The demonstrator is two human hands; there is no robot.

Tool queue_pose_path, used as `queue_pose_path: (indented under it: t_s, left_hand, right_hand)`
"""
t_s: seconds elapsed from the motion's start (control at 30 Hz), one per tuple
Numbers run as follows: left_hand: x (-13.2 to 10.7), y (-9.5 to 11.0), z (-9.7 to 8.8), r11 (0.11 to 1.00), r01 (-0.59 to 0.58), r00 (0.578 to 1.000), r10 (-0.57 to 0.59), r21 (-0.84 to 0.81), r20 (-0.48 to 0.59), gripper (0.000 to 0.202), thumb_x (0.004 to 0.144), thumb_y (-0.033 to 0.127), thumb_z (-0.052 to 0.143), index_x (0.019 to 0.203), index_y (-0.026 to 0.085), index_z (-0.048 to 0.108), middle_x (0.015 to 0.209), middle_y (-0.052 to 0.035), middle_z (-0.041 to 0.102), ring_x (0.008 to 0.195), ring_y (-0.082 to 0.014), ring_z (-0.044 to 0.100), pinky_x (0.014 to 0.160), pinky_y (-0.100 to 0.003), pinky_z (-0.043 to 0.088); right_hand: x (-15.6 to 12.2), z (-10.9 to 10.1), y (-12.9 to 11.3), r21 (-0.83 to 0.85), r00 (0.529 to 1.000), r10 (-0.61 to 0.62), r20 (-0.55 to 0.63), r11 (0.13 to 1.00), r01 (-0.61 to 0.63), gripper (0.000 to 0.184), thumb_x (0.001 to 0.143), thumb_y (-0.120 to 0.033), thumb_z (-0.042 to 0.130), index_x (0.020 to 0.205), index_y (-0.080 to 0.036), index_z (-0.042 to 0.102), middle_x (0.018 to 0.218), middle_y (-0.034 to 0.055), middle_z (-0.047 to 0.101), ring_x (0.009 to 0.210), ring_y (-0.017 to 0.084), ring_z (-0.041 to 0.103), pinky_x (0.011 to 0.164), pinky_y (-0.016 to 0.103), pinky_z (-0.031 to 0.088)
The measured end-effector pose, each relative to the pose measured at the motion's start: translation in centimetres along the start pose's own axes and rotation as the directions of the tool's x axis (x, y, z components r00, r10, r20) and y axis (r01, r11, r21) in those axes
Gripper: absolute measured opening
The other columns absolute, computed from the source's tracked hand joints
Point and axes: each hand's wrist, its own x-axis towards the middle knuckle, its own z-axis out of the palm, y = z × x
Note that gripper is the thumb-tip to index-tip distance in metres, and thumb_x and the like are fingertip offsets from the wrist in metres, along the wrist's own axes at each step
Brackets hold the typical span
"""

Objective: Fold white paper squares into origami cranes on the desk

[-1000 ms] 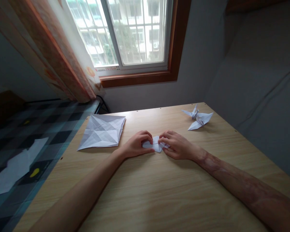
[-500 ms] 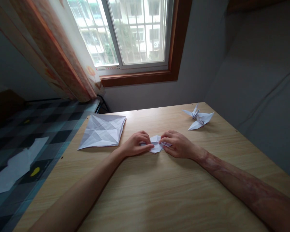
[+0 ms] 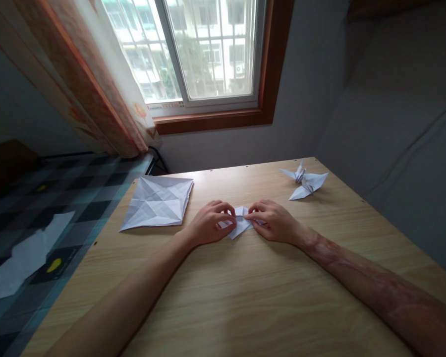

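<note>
A small folded piece of white paper [image 3: 241, 227] lies between my hands over the middle of the wooden table [image 3: 252, 287]. My left hand [image 3: 212, 222] pinches its left side with thumb and fingers. On the other side, my right hand [image 3: 273, 220] is closed on the paper's right part, fingertips near its centre. The fingers cover both ends of the paper, so its full shape is hidden.
Creased square sheets of paper [image 3: 158, 202] lie at the table's back left. Folded paper cranes [image 3: 307, 184] sit at the back right. Left of the table, a checked cloth [image 3: 85, 186] carries cut white paper [image 3: 26, 258]. A window [image 3: 215, 49] is behind.
The folded paper has turned slightly between my hands, its near corner now pointing lower left. My left fingers have shifted and curled more; the right hand has barely moved.
</note>
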Motion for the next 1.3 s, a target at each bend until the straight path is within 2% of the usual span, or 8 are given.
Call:
queue_pose_path:
  t_s: [0.1, 0.2, 0.33, 0.67, 0.8, 0.97, 1.17, 1.3]
  left_hand:
    - [0.0, 0.2, 0.0, 0.999, -0.032, 0.999, 0.032, 0.042, 0.0, 0.011, 0.099, 0.027, 0.074, 0.094, 0.026, 0.084, 0.1, -0.0046, 0.08, 0.084, -0.0178, 0.07, 0.083, -0.034, 0.055]
    - [0.0, 0.2, 0.0, 0.997, -0.022, 0.999, 0.019, 0.074, 0.031, 0.016, 0.101, 0.027, 0.071, 0.107, 0.029, 0.086, 0.1, -0.0043, 0.08, 0.086, -0.0184, 0.07, 0.085, -0.036, 0.056]
    - [-0.2, 0.1, 0.0, 0.993, 0.048, 0.998, -0.053, 0.109, 0.044, 0.027, 0.098, 0.032, 0.073, 0.123, 0.029, 0.082, 0.12, -0.0073, 0.08, 0.103, -0.0244, 0.073, 0.098, -0.043, 0.056]
    - [0.1, 0.3, -0.1, 0.96, 0.194, 0.978, -0.204, 0.203, 0.031, 0.034, 0.1, 0.036, 0.07, 0.131, 0.023, 0.075, 0.156, -0.0115, 0.065, 0.128, -0.0332, 0.068, 0.113, -0.055, 0.052]
    - [0.1, 0.3, -0.1, 0.96, 0.205, 0.973, -0.221, 0.19, 0.066, 0.037, 0.101, 0.036, 0.068, 0.136, 0.023, 0.071, 0.156, -0.0119, 0.065, 0.133, -0.0348, 0.066, 0.116, -0.057, 0.051]
    - [0.0, 0.2, -0.1, 0.955, 0.266, 0.962, -0.271, 0.131, 0.019, 0.056, 0.097, 0.037, 0.072, 0.148, 0.02, 0.059, 0.153, -0.0159, 0.066, 0.136, -0.0366, 0.065, 0.116, -0.055, 0.051]
    - [0.1, 0.4, -0.6, 0.981, 0.193, 0.978, -0.195, 0.025, 0.069, 0.03, 0.097, 0.034, 0.071, 0.124, 0.023, 0.068, 0.121, -0.0103, 0.078, 0.111, -0.0288, 0.073, 0.101, -0.045, 0.055]
    - [0.4, 0.6, -1.5, 0.988, 0.111, 0.985, -0.095, -0.108, 0.147, 0.043, 0.091, 0.05, 0.082, 0.124, 0.023, 0.072, 0.121, -0.0125, 0.076, 0.109, -0.0289, 0.072, 0.099, -0.043, 0.056]
  right_hand:
    - [0.0, 0.1, 0.0, -0.004, 1.0, 0.007, -0.006, 1.0, -0.008, 0.027, 0.095, -0.013, 0.072, 0.118, -0.025, 0.078, 0.113, 0.0079, 0.078, 0.098, 0.027, 0.068, 0.091, 0.044, 0.056]
    - [0.1, -0.1, -0.1, 0.007, 1.0, 0.005, 0.005, 1.0, -0.005, 0.024, 0.096, -0.014, 0.071, 0.117, -0.025, 0.077, 0.116, 0.0079, 0.079, 0.097, 0.027, 0.07, 0.092, 0.045, 0.056]
    - [0.2, -0.4, -0.3, 0.034, 1.0, 0.016, 0.024, 0.999, -0.017, 0.02, 0.1, -0.018, 0.07, 0.117, -0.026, 0.075, 0.124, 0.0087, 0.079, 0.103, 0.028, 0.072, 0.097, 0.047, 0.057]
    - [0.3, -0.5, -0.5, 0.092, 0.998, 0.059, 0.012, 0.994, -0.06, 0.03, 0.094, -0.014, 0.072, 0.121, -0.025, 0.07, 0.126, 0.0113, 0.075, 0.114, 0.031, 0.069, 0.102, 0.05, 0.058]
    - [0.3, -0.5, -0.5, 0.089, 0.998, 0.067, 0.013, 0.994, -0.068, 0.036, 0.092, -0.013, 0.071, 0.126, -0.023, 0.067, 0.129, 0.0132, 0.072, 0.118, 0.032, 0.067, 0.105, 0.051, 0.058]
    - [0.3, -0.6, -0.6, 0.087, 0.996, 0.085, 0.007, 0.993, -0.085, 0.039, 0.091, -0.013, 0.072, 0.128, -0.023, 0.064, 0.126, 0.0137, 0.07, 0.115, 0.032, 0.066, 0.102, 0.05, 0.058]
    - [0.5, -0.7, -0.7, 0.105, 0.996, 0.092, 0.019, 0.99, -0.093, 0.031, 0.092, -0.012, 0.071, 0.121, -0.023, 0.065, 0.119, 0.0129, 0.071, 0.111, 0.032, 0.066, 0.1, 0.049, 0.058]
    - [0.5, -0.7, -0.7, 0.12, 0.995, 0.096, 0.017, 0.988, -0.097, 0.03, 0.09, -0.012, 0.071, 0.118, -0.023, 0.065, 0.119, 0.0126, 0.071, 0.111, 0.032, 0.066, 0.099, 0.048, 0.058]
